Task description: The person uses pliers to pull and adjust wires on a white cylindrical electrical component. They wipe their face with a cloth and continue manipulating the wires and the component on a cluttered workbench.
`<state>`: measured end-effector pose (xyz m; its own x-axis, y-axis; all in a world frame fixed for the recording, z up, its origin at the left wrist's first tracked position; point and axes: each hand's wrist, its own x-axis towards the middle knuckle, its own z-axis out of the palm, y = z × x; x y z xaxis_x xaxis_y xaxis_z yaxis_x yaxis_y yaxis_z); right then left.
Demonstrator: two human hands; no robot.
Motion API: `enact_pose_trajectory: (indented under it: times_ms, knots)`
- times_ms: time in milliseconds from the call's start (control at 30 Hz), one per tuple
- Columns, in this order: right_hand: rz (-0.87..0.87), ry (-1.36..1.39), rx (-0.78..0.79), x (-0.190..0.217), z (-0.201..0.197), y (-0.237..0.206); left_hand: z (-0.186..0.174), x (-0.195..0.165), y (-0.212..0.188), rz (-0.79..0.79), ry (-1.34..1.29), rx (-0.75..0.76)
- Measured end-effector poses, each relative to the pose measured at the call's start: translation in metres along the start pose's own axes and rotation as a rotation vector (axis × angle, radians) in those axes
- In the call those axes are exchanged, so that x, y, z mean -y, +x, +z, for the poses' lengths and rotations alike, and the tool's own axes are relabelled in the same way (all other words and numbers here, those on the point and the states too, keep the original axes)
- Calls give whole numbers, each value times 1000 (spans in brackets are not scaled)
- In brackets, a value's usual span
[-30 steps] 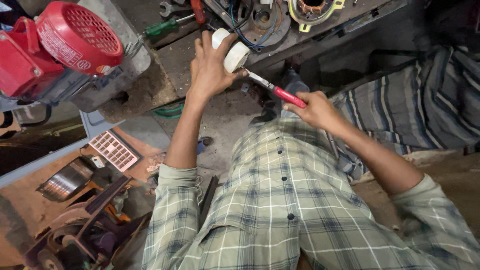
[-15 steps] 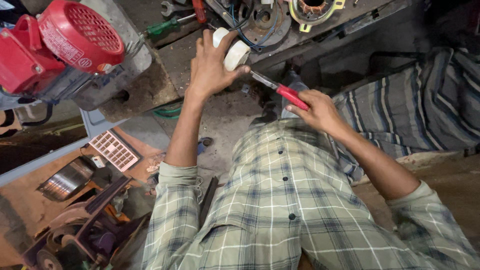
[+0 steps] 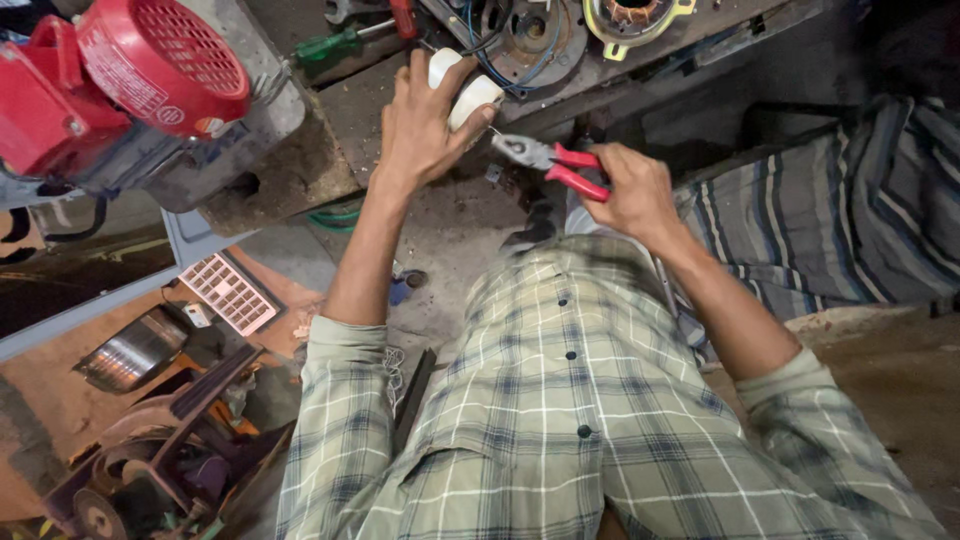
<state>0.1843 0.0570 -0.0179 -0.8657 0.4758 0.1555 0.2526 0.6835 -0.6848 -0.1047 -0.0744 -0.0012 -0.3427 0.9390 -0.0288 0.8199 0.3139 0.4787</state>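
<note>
Left hand [image 3: 425,125] clasps the white tape roll [image 3: 463,88]; right hand [image 3: 630,190] grips red-handled pliers [image 3: 545,160], nose pointing ten o'clock toward the roll.

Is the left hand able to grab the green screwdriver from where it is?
Probably yes. The left hand rests on a white roll on the bench, and the green screwdriver lies on the same bench just to its left, with nothing between them. It would have to let go of the roll first.
</note>
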Motion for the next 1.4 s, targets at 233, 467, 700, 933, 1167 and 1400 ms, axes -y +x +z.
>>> enact_pose_trajectory:
  times_ms: [233,467,700,933,1167,1400]
  knots:
    - [-72,-81,-173,-22,23,-5,6,-2,1,-41,-10,-12]
    - [-1,-131,-125,-22,10,-11,9,3,2,44,74,-169]
    - [179,-59,-100,-14,-4,-21,10,-4,2,-26,-3,-102]
    - [518,32,194,-27,25,-63,7,-8,1,-38,-14,-101]
    - [331,281,173,-22,33,-59,6,-12,2,-53,-13,-111]
    - [407,188,238,1,15,-38,5,-14,1,-58,-27,-115]
